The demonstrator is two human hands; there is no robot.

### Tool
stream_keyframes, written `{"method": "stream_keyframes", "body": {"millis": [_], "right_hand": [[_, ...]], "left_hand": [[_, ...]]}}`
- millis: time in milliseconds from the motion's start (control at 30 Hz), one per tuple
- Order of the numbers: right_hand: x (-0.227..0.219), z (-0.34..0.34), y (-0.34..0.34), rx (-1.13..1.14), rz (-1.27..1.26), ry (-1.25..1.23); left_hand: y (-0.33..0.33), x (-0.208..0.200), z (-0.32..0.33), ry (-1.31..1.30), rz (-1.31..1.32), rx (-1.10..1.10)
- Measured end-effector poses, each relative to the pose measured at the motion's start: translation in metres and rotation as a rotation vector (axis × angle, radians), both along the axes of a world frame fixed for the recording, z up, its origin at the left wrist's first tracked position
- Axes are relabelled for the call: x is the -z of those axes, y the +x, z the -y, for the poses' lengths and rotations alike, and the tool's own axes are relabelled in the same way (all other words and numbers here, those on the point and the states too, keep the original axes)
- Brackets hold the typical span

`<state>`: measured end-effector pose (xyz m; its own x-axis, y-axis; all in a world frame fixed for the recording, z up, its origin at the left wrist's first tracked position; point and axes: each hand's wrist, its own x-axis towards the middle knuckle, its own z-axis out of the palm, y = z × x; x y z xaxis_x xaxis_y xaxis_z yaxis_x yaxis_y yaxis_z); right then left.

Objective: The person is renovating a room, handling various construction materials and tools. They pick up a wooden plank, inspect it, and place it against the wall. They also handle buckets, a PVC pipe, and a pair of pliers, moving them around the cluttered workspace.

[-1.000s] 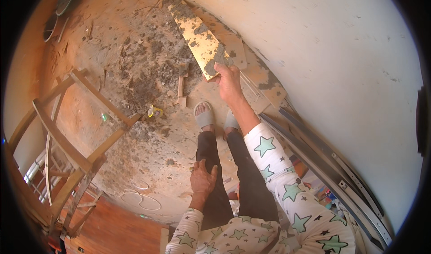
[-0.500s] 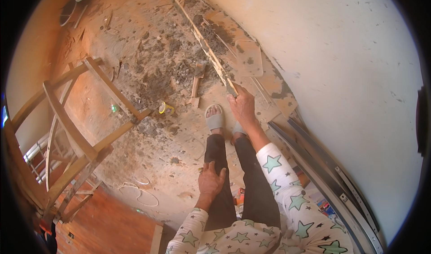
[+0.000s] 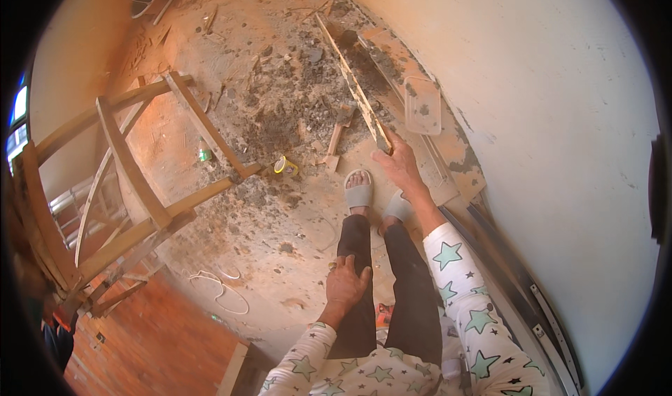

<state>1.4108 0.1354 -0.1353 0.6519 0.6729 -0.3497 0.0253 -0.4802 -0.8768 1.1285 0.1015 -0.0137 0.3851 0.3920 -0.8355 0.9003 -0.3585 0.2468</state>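
Note:
My right hand (image 3: 400, 164) grips the near end of a long, rough strip of wood (image 3: 358, 96), pale and splintered along its length. The strip slants away from me over a patch of grey rubble (image 3: 280, 109), and I cannot tell whether its far end touches the floor. Fingers spread, my left hand (image 3: 346, 284) lies on my dark-trousered left leg, holding nothing. Just left of the strip, a wooden-handled tool (image 3: 334, 145) lies among the debris. Beside it stands or lies a small yellow-rimmed cup (image 3: 285, 165).
A wooden frame (image 3: 133, 165) of joined bars stands at left. A clear rectangular plastic tray (image 3: 423, 109) lies by the right wall (image 3: 560, 116). Dark metal profiles (image 3: 511, 277) run along that wall. A white cord (image 3: 220, 291) curls near the brick-red surface (image 3: 147, 340).
The whole view has shifted, so the scene sits farther right. Against the rubble, the wooden strip's far end has swung right and nearer. My left hand stays on my leg.

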Motion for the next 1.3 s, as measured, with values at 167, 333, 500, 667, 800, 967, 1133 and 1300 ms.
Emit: {"method": "stream_keyframes", "body": {"millis": [167,333,500,667,800,967,1133,1300], "right_hand": [[-0.025,-0.020,0.008,0.073,-0.553,-0.071],[-0.013,-0.021,0.005,0.192,-0.801,-0.035],[0.001,-0.018,0.010,0.172,-0.992,0.028],[-0.010,-0.028,0.009,0.256,-1.234,0.244],[-0.002,-0.025,0.010,0.256,-1.156,0.225],[-0.003,-0.024,0.008,0.231,-1.222,0.251],[-0.004,-0.026,0.007,0.246,-1.374,0.353],[0.004,-0.029,0.000,0.195,-1.374,0.413]], "left_hand": [[-0.004,-0.002,-0.001,0.015,-0.010,0.020],[-0.001,-0.004,-0.003,-0.001,-0.021,0.014],[0.000,-0.007,-0.005,-0.015,-0.024,0.000],[-0.003,-0.007,-0.009,-0.035,-0.073,-0.010],[0.004,-0.008,-0.008,-0.044,-0.064,-0.019],[0.006,-0.013,-0.011,-0.053,-0.075,-0.042],[0.003,-0.012,-0.010,-0.048,-0.047,-0.055],[-0.001,-0.005,-0.004,0.017,0.024,-0.038]]}}
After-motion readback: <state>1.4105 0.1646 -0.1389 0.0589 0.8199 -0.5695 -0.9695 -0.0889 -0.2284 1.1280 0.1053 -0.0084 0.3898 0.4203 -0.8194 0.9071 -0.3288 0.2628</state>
